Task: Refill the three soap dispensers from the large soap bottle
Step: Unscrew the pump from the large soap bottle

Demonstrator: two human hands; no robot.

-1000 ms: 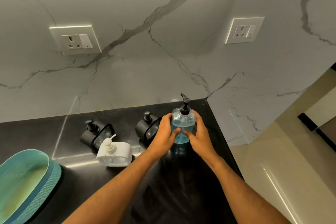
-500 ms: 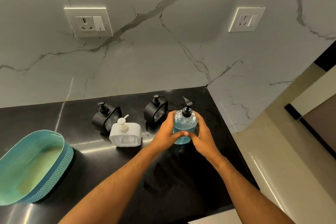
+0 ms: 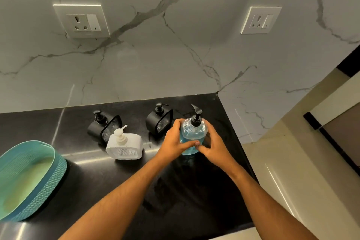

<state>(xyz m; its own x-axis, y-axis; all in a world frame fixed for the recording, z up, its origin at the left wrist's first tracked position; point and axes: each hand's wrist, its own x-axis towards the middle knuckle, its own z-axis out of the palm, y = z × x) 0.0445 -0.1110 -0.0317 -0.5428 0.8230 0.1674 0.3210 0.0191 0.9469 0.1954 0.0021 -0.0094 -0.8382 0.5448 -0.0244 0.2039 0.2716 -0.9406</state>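
Observation:
The large soap bottle [image 3: 192, 132], clear with blue liquid and a black pump, stands upright on the black counter [image 3: 185, 197] near its back right corner. My left hand [image 3: 175, 142] grips its left side and my right hand [image 3: 213, 147] grips its right side, thumbs meeting at the front. To the left stand the three dispensers: a black one [image 3: 158, 121] right beside my left hand, another black one [image 3: 103, 125] farther left, and a white one [image 3: 124, 145] in front of that. All pumps are on.
A teal woven basket [image 3: 29, 177] sits at the counter's left edge. Marble walls with two sockets [image 3: 82, 21] [image 3: 261, 20] close the back and right. The counter's right edge drops to a beige floor [image 3: 302, 171].
The view has shifted a little; both hands stay round the large bottle, which sits slightly nearer to me on the counter than one second ago.

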